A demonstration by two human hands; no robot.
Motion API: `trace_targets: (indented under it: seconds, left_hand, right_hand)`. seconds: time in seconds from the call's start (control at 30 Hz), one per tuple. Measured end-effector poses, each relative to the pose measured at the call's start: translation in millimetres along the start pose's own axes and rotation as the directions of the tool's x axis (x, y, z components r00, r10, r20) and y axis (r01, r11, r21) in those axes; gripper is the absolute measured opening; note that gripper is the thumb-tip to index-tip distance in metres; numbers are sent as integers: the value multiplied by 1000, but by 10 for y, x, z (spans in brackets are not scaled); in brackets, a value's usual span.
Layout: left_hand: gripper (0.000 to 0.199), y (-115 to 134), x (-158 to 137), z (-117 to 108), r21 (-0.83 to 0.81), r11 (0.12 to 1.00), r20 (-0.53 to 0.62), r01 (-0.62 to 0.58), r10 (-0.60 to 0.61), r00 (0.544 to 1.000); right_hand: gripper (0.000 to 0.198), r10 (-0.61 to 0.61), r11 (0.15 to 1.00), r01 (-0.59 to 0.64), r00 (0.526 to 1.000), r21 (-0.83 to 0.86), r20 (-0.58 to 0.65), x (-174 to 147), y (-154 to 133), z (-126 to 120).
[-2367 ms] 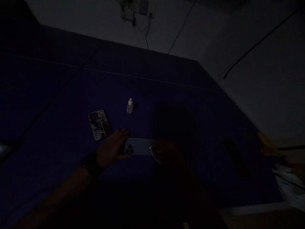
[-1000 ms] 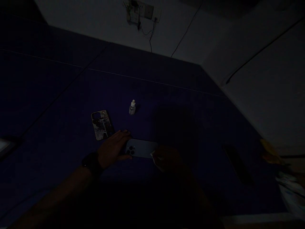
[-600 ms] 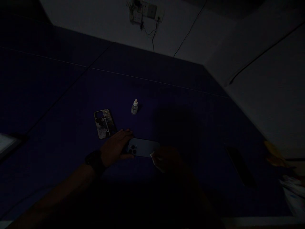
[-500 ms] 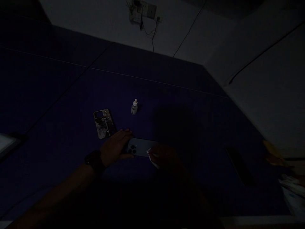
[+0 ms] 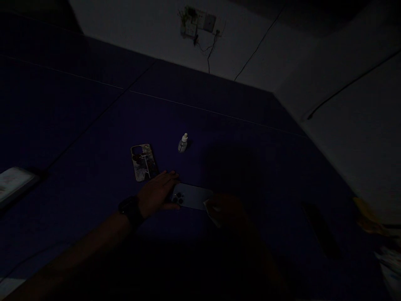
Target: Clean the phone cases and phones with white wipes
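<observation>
- left hand (image 5: 156,196): thumb spread from the fingers, touching the phone's (image 5: 194,197) camera end
- right hand (image 5: 228,207): fingers pinching a white wipe (image 5: 211,214) at the phone's other end

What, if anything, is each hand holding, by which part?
Left hand: the phone, by its camera end. Right hand: a white wipe; gripped part too dark to tell.

Smooth matt-looking phone (image 5: 194,197), papery sheet (image 5: 213,216), clear glassy bottle (image 5: 182,146)

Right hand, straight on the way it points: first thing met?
Probably the phone, directly ahead of the right hand; then the left hand. Depth is unclear in this darkness.
</observation>
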State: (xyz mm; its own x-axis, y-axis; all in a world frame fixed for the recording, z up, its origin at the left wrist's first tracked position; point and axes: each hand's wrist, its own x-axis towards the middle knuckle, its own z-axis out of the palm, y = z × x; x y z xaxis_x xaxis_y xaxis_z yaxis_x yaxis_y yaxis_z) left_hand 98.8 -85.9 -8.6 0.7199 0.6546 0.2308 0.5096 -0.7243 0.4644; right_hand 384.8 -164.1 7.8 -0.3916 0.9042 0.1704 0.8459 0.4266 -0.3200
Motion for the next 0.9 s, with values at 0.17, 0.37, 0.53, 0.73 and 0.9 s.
trace_targets:
  seconds: [0.17, 0.37, 0.53, 0.73, 0.9]
  left_hand:
    - [75, 15, 10, -4, 1, 1000, -3, -6, 6, 1000]
    - [80, 36, 15, -10, 12, 1000, -8, 2, -2, 1000]
    - [77, 18, 9, 13, -14, 1000, -23, -9, 9, 1000]
    - [76, 12, 14, 14, 2, 1000, -23, -8, 8, 1000]
    - [78, 24, 17, 3, 0, 1000, -24, -9, 9, 1000]
  right_hand:
    - [14, -78, 997, 77, 996, -23, -43, 39, -81, 78]
    - [18, 14, 999, -16, 998, -31, -59, 83, -64, 19]
    - [18, -55, 998, 55, 998, -2, -27, 72, -118, 32]
    - [16, 4, 999, -3, 1000, -32, 24, 66, -42, -42]
    - [17, -75, 996, 77, 996, 42, -39, 82, -90, 36]
